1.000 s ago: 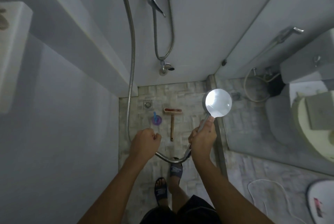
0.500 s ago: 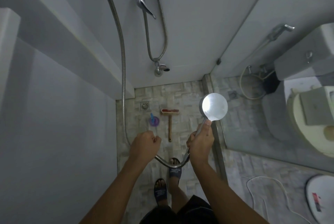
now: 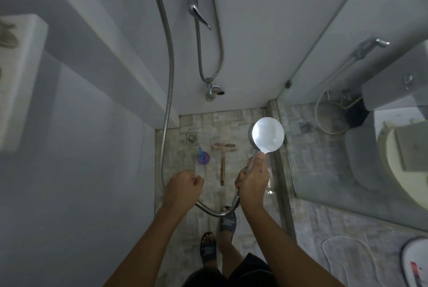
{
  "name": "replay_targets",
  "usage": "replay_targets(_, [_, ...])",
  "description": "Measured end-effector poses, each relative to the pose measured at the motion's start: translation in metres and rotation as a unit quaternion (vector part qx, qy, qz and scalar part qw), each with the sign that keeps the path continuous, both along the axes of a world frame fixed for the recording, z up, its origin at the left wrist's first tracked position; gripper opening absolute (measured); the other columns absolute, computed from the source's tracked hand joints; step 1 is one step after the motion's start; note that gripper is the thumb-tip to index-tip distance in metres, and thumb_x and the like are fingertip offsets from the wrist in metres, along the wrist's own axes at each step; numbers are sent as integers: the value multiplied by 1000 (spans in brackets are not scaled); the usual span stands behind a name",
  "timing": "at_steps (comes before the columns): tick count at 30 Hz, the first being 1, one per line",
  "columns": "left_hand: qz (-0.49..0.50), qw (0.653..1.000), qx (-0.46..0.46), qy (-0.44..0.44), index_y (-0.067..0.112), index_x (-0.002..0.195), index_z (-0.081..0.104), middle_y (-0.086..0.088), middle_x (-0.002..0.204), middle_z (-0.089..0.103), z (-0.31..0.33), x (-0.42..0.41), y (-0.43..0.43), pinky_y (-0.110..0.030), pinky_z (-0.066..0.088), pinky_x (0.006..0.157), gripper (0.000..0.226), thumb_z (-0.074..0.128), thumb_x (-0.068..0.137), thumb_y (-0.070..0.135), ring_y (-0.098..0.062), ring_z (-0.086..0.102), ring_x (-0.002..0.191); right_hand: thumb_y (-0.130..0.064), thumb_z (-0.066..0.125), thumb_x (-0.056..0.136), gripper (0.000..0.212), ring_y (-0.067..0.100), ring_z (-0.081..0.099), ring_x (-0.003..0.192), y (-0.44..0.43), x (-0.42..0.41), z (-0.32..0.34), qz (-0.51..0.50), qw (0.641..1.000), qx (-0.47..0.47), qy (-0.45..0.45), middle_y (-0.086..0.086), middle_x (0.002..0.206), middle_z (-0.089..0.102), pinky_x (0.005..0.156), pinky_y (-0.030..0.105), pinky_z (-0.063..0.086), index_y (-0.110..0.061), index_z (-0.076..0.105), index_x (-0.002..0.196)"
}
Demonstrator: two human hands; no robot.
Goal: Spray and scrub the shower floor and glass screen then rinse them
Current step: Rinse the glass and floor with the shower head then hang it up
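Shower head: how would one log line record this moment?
right hand: grips shower head | left hand: holds hose | brush: lying on floor

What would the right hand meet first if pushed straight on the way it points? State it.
Most likely the clear glass shower screen: the right hand, gripping the round silver shower head by its handle, points toward the screen's edge. Nothing else shows between, though depth is unclear.

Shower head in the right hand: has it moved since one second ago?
Yes, slightly. The shower head has shifted left, toward the floor drain, along with the right hand gripping its handle; the left hand holds the hose.
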State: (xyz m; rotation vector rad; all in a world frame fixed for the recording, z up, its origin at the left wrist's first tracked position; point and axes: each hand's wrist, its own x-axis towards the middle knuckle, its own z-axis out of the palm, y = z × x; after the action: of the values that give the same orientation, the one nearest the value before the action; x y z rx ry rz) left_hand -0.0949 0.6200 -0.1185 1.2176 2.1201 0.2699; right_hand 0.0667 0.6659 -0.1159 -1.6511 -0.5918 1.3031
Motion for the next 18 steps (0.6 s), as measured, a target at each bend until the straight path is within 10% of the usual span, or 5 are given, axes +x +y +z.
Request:
replay_targets(5, [24, 999, 22, 11, 10, 56, 49, -10, 61, 61, 4, -20, -6, -35, 50, 55, 39, 62, 92, 19, -26, 63, 61, -49, 36, 104, 48, 17, 34, 41, 2, -22, 13, 74, 996, 9, 44, 6, 51, 36, 40, 25, 33, -6, 53, 91])
replay_targets(18, [155, 986, -22, 53, 19, 48, 30, 6, 47, 40, 1, -81, -114, -29, 37, 54, 52, 64, 86, 11, -17, 47, 50, -56, 40, 101, 49, 14, 30, 37, -63, -97, -4, 181, 975, -96, 85, -2, 48, 31, 40, 23, 31, -19, 35, 69])
